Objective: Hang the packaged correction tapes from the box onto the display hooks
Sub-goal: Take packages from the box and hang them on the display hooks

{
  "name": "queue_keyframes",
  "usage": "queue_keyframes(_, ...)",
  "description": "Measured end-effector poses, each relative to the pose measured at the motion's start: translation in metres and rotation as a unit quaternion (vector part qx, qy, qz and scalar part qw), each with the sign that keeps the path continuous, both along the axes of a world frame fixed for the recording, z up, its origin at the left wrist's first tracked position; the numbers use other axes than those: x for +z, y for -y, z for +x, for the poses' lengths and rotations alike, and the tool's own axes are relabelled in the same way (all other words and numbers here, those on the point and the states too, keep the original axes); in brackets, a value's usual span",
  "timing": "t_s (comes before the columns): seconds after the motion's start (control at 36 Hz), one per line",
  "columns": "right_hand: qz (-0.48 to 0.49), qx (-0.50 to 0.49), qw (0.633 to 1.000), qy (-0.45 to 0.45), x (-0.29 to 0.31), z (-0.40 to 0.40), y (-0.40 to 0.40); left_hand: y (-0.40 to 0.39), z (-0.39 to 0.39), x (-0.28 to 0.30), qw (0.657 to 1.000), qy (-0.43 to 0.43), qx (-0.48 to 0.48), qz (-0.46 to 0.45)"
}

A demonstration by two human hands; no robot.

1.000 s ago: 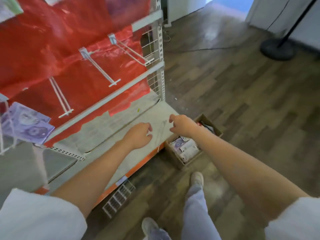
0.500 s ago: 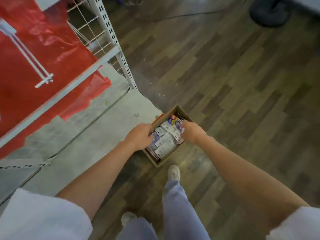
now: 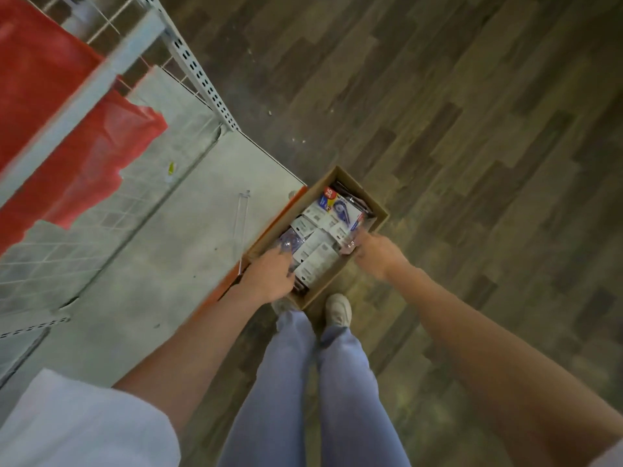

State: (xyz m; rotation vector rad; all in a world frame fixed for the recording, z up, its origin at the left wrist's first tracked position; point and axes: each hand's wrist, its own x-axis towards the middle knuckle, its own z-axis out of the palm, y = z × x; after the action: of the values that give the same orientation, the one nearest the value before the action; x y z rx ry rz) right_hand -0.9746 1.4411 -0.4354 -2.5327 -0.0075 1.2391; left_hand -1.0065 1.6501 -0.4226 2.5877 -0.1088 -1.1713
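Person seen from above, both arms bare from the short sleeves down. White short sleeves: left sleeve (image 3: pixel 77 423) big in the lower left corner, right sleeve (image 3: pixel 608 456) just a sliver at the lower right edge. Light blue-grey loose trousers (image 3: pixel 317 392), soft folds. White shoes, right shoe (image 3: pixel 338 310) clear, left shoe (image 3: pixel 281 305) mostly hidden. Left hand (image 3: pixel 269 276), right hand (image 3: pixel 377 252), no gloves.
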Motion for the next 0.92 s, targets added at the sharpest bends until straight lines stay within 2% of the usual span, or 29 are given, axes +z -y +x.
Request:
queue_keyframes(0.22, 0.003, -0.006, 1.0, -0.01, -0.133, -0.002, -0.01, -0.004, 0.01, -0.151, 0.999, -0.032, 0.02, 0.001)
queue_keyframes(0.33, -0.007, 0.0, 1.0, 0.006, -0.201, 0.011, -0.015, 0.001, 0.019, -0.233, 0.999, -0.045, -0.006, 0.013)
queue_keyframes(0.56, -0.086, 0.047, 0.993, 0.059, -0.301, 0.04, -0.012, 0.022, 0.035, -0.368, 0.996, -0.075, 0.009, 0.041)
queue_keyframes(0.67, -0.096, 0.054, 0.992, 0.064, -0.33, 0.043, -0.007, 0.03, 0.03, -0.409, 0.994, -0.085, 0.033, 0.066)
queue_keyframes(0.81, -0.096, 0.066, 0.99, 0.08, -0.344, 0.038, 0.0, 0.046, 0.015, -0.429, 0.989, -0.075, 0.103, 0.074)
queue_keyframes(0.92, -0.078, 0.061, 0.992, 0.082, -0.341, 0.038, 0.0, 0.044, 0.01, -0.432, 0.994, -0.059, 0.078, 0.055)
